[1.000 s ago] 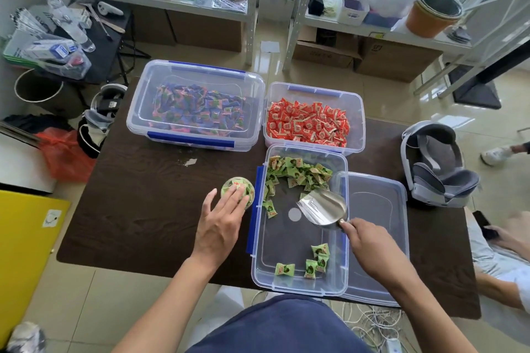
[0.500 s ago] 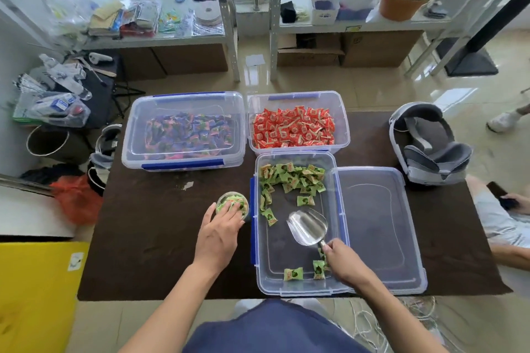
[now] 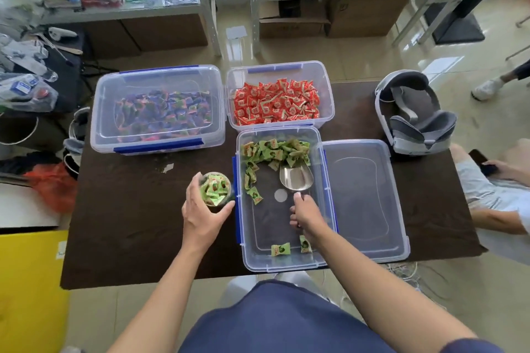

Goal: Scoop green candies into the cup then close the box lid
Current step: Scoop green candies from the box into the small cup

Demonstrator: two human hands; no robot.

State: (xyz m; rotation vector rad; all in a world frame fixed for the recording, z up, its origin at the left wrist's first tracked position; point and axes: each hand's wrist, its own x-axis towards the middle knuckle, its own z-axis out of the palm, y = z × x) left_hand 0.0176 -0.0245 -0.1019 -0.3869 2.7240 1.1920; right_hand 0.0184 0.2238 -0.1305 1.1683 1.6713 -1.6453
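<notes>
The open box (image 3: 259, 235) stands at the near edge of the surface (image 3: 129, 241), its long axis running away from the person. The green candies (image 3: 275, 150) lie heaped against its far wall. A short trail of them runs down the left wall, two strays lie near the near wall, and the middle of the floor is bare. The cup (image 3: 216, 188) stands on the surface just left of the box, already holding green candies. The left hand (image 3: 205, 216) has its grip closed round the cup's near side. The right hand (image 3: 305, 213) is inside the box with its grip closed on the handle of the metal scoop (image 3: 295, 179). The scoop lies along the box's long axis, handle toward the person, and its mouth points away, just short of the heap. Its bowl looks empty. The box lid (image 3: 364, 200) lies flat on the surface against the box's right wall, parallel to it, and its near right corner is close to the surface edge. Behind the open box stands an open tub (image 3: 327, 86) of red candies (image 3: 276, 106). Left of that is a lidded tub (image 3: 100, 126) of mixed-colour candies. A headset (image 3: 415, 117) sits at the far right. Bare surface lies left of the cup and in front of it.
</notes>
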